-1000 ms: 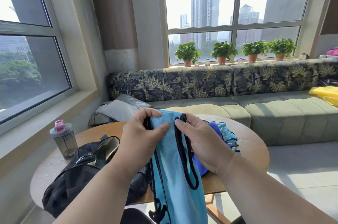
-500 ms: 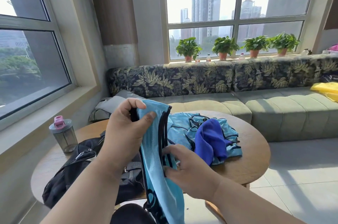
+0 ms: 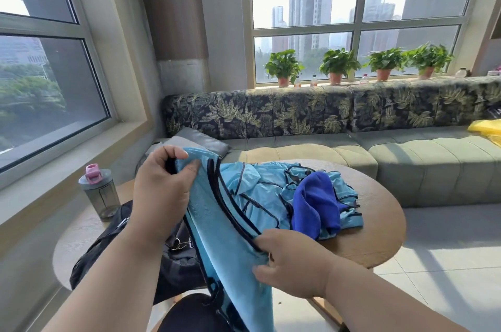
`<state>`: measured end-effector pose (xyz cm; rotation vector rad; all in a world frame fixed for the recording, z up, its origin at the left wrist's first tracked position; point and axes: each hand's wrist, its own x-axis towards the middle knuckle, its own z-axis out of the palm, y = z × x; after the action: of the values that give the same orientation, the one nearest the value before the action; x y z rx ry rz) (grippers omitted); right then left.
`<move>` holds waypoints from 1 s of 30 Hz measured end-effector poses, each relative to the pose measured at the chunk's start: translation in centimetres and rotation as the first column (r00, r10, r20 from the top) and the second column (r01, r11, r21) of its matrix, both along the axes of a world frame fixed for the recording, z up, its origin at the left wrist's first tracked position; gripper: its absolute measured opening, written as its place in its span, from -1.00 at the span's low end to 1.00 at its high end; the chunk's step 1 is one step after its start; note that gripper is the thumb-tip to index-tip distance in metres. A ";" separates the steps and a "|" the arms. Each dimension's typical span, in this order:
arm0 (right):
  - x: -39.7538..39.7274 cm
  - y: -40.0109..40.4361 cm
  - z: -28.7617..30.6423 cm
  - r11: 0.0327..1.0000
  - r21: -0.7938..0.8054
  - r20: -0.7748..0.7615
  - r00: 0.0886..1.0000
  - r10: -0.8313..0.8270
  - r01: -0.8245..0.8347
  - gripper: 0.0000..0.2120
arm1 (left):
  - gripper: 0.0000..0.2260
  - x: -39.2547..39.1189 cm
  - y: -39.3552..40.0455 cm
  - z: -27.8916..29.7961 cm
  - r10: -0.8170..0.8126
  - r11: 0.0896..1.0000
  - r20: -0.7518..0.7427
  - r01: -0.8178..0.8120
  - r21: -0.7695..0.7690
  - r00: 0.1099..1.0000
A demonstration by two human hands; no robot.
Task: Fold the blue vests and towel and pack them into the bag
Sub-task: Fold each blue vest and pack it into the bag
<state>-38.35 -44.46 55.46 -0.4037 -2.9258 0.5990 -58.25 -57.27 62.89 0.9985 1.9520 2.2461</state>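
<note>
The vest (image 3: 217,212) hangs doubled between two grips, a light, limp mesh that will sag and slip wherever it is unsupported, so it is likely best taken at its dark-bound edges. The left hand (image 3: 160,193) pinches the top fold, and below and right of that grip the right hand (image 3: 290,264) pinches the trim lower down. Beyond the right grip more vests (image 3: 260,190) and the towel (image 3: 314,204) lie heaped on the table (image 3: 379,223); under the left grip sits the black bag (image 3: 113,247), with a bottle (image 3: 100,193) further left.
</note>
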 end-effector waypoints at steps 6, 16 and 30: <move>0.7 1.5 1.0 0.965 -0.254 -0.351 0.922 -0.161 0.072 -0.81 | -0.89 -4.9 -0.8 -2.8 0.237 0.948 -0.033 -0.238 -0.211 0.971; 0.0 1.6 3.5 0.436 -0.883 -0.349 0.864 -0.363 -0.174 -0.85 | -0.44 -5.0 0.0 -2.1 -0.538 0.843 0.483 0.454 0.290 0.691; 0.1 3.4 4.2 -0.078 -0.932 -0.258 0.798 -0.545 -0.355 -0.75 | -0.18 -0.7 -0.2 -7.1 -0.759 0.598 0.590 0.656 0.461 0.276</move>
<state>-38.27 -41.02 59.67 -0.3868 -1.1165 2.3441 -58.96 -57.46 55.76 0.5662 0.7291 1.7452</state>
